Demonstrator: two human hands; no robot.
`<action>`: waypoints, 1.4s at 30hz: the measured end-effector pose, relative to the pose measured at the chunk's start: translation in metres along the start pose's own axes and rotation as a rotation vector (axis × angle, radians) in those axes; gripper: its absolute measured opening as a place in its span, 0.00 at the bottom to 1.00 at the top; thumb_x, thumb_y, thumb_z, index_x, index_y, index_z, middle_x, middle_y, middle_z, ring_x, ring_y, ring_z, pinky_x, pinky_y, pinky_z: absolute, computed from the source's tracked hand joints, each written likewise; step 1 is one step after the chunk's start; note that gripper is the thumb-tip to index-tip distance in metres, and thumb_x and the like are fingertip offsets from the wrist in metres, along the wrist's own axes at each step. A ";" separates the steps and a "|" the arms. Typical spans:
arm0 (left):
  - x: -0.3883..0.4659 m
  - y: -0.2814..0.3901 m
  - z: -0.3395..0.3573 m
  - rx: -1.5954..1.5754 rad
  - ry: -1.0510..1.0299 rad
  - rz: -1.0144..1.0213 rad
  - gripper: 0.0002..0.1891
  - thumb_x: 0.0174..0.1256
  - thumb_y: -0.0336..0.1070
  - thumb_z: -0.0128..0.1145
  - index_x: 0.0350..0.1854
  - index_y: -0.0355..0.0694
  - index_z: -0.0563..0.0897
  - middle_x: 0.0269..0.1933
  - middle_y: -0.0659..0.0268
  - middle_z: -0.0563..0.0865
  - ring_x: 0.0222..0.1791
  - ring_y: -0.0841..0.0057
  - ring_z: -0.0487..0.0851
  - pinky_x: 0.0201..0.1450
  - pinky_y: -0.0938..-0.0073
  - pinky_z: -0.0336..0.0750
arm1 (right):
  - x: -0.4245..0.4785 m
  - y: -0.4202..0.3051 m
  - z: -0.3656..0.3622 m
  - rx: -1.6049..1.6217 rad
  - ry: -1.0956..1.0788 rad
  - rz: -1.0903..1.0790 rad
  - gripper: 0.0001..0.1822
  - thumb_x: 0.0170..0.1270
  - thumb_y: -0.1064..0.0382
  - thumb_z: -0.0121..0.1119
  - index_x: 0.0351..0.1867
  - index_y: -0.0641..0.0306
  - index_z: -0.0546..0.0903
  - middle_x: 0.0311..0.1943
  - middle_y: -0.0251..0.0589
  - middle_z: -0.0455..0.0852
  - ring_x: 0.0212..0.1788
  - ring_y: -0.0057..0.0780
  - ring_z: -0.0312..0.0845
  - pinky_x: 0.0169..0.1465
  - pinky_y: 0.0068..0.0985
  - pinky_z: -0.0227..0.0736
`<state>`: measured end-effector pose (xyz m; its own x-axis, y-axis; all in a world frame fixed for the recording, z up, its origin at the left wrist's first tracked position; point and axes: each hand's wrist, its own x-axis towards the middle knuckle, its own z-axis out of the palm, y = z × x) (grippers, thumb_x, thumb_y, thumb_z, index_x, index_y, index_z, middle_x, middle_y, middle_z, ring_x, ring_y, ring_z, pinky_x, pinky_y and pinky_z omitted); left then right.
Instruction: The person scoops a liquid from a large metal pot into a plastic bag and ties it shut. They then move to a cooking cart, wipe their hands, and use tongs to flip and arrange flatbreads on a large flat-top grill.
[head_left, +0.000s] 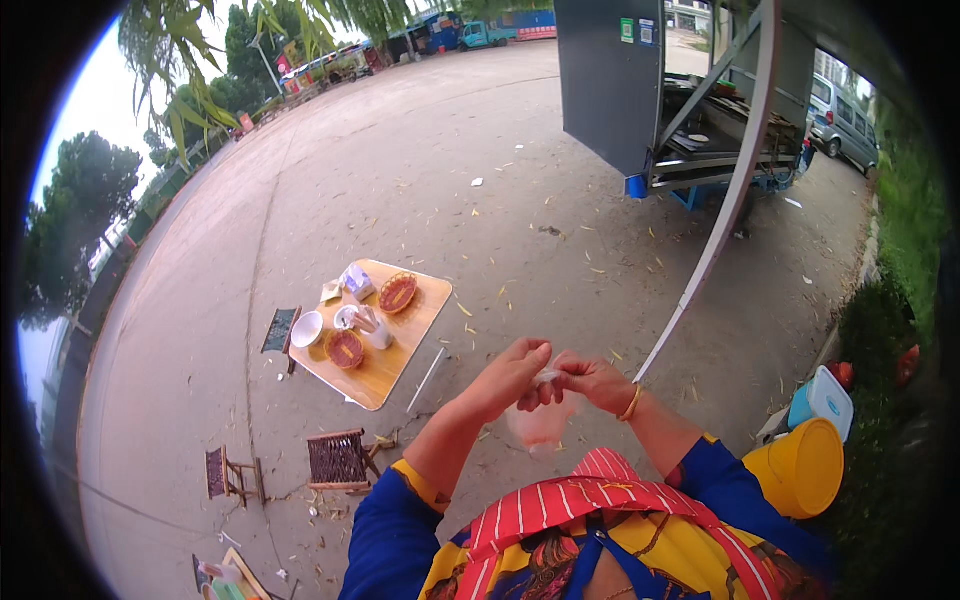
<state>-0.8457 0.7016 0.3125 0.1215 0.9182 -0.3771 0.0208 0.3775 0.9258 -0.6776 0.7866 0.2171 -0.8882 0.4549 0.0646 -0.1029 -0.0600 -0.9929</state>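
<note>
My left hand (517, 373) and my right hand (596, 381) meet in front of my red striped apron (547, 510). Both pinch the gathered top of a thin translucent plastic bag (541, 427), which hangs below the fingers. Something pinkish shows through its film; what it is I cannot tell. A yellow bangle circles my right wrist.
A folding table (412, 330) at left bears two woven baskets (397, 292), a white bowl (307, 330) and a tissue pack (358, 282). Folding stools (336, 459) stand nearby. A metal cart (611, 90) and pole (720, 232) are ahead; a yellow bucket (799, 469) sits right.
</note>
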 end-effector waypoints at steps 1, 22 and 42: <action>0.023 0.007 -0.011 0.045 -0.028 0.030 0.25 0.76 0.51 0.37 0.61 0.32 0.63 0.24 0.62 0.80 0.17 0.81 0.72 0.20 0.81 0.65 | 0.016 -0.006 -0.017 0.031 0.058 0.037 0.09 0.69 0.63 0.53 0.33 0.64 0.80 0.33 0.29 0.77 0.37 0.18 0.72 0.48 0.19 0.65; 0.292 -0.090 -0.494 0.436 1.265 -0.618 0.30 0.58 0.54 0.59 0.53 0.31 0.77 0.50 0.48 0.82 0.51 0.59 0.80 0.54 0.65 0.72 | 0.364 0.070 -0.373 -0.095 0.356 0.117 0.11 0.67 0.68 0.50 0.24 0.64 0.75 0.24 0.31 0.73 0.27 0.18 0.68 0.35 0.19 0.64; 0.356 -0.249 -0.882 0.232 1.637 -0.868 0.20 0.66 0.47 0.47 0.49 0.38 0.82 0.47 0.48 0.83 0.50 0.51 0.79 0.54 0.60 0.71 | 0.522 0.073 -0.446 -0.118 0.976 0.406 0.06 0.63 0.66 0.57 0.29 0.58 0.72 0.26 0.31 0.73 0.29 0.21 0.68 0.38 0.18 0.63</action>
<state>-1.6831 1.0409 -0.0756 -0.9453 -0.2551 -0.2031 -0.3192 0.8511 0.4169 -0.9488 1.4154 0.1333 -0.0966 0.9389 -0.3305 0.2110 -0.3052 -0.9286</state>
